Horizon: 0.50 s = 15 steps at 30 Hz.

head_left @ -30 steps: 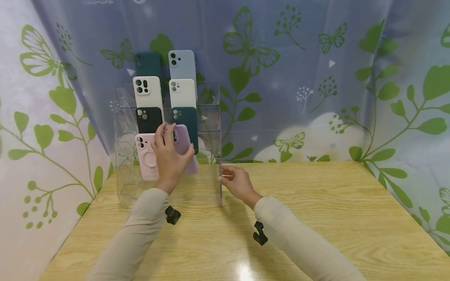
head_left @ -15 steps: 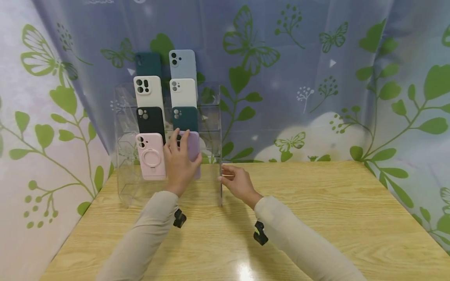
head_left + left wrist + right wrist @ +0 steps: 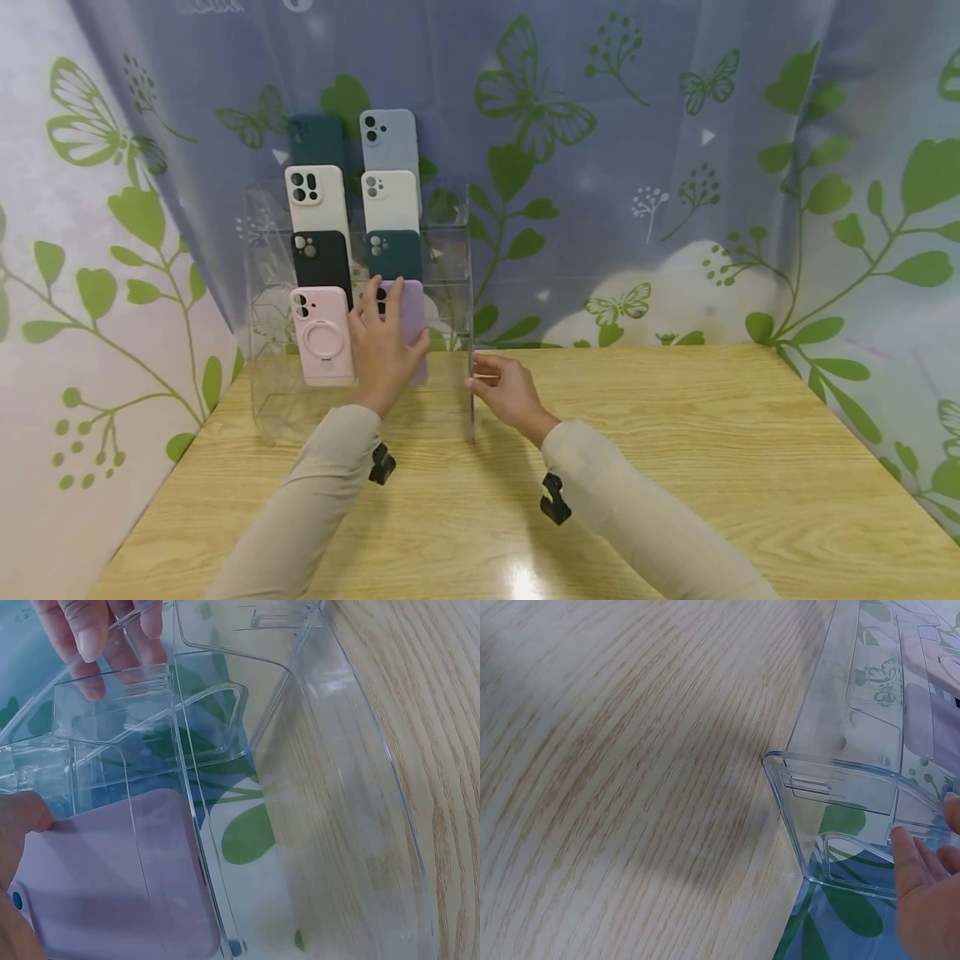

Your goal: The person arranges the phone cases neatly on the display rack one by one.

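Observation:
A clear, stepped display rack (image 3: 450, 367) holds phone cases in two columns. On its lowest tier, the lilac phone case (image 3: 414, 312) leans in the right column. My left hand (image 3: 386, 346) holds this case, fingers over its upper left part and thumb at its right edge; the hand hides much of it. The left wrist view shows the case's plain lower part (image 3: 127, 877) behind the clear front lip. At the rack's right side panel, my right hand (image 3: 510, 392) grips the edge with bent fingers, seen close in the right wrist view beside the panel (image 3: 855, 802).
Left of the lilac case stands a pink case with a ring (image 3: 322, 337). Higher tiers hold black (image 3: 321, 258), dark teal (image 3: 393, 254), white (image 3: 390, 200) and light blue (image 3: 390, 137) cases. The rack stands on a wood-grain table (image 3: 675, 467) before a patterned curtain (image 3: 600, 167).
Over the last second my left hand moved right and slightly down, bringing the lilac case upright into the lowest tier beside the pink one. My right hand stayed on the rack's side.

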Available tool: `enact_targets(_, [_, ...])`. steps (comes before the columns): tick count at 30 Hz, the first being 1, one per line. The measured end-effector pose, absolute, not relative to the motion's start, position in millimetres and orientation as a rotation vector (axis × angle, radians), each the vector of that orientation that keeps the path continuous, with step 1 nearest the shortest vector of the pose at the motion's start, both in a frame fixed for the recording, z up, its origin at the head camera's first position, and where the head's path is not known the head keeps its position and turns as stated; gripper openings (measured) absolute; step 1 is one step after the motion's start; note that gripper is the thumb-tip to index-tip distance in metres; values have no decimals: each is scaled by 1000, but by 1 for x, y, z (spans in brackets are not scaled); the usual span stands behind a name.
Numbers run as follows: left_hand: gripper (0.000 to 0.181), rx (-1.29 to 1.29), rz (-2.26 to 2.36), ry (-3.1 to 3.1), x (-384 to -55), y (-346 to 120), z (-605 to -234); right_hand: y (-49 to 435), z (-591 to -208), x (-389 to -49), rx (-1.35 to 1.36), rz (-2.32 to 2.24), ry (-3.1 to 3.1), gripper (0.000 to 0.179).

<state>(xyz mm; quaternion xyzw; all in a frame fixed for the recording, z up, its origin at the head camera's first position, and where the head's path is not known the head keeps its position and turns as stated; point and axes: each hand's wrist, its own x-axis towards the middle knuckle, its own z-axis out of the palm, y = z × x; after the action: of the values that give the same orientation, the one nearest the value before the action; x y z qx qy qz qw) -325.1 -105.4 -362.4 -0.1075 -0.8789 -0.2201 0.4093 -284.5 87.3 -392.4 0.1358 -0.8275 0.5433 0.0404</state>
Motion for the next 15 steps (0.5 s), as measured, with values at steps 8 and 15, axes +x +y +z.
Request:
enact_targets(8, [81, -278, -543, -2245, -324, -105, -363, 88, -395, -285, 418, 1659, -2538, 47])
enact_targets(15, [88, -355, -557, -2258, -323, -108, -365, 92, -397, -283, 408, 1584, -2606, 45])
